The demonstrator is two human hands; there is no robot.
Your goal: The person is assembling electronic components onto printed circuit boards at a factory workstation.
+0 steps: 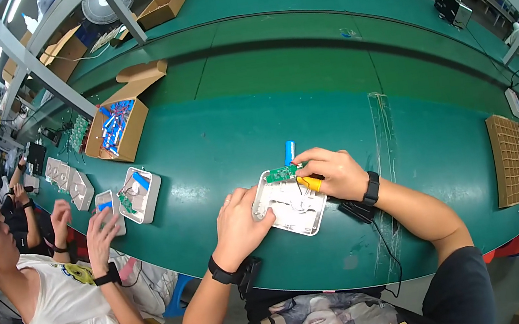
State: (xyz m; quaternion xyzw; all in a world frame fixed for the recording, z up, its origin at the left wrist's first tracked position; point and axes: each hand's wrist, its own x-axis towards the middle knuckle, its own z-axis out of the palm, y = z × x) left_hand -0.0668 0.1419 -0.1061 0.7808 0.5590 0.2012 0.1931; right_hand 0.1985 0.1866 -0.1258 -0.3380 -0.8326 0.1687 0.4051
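A white plastic housing (292, 207) lies open on the bench in front of me, its ribbed inside facing up. My left hand (241, 221) grips its left side, thumb over the rim. Above the housing's far edge is a small green circuit board (280, 174). My right hand (335, 174) pinches the board's right end with its fingertips. A yellow piece (309, 183) with a dark wire near it pokes out under those fingers; its kind is unclear. Just beyond the board is a blue cylindrical battery (290, 152).
A cardboard box of blue batteries (117, 130) stands at the far left. Nearer are another white housing with a board and battery (140, 194) and a co-worker (70, 281) with both hands raised. A brown divided tray (512, 159) lies right. A black device (357, 210) trails a cable.
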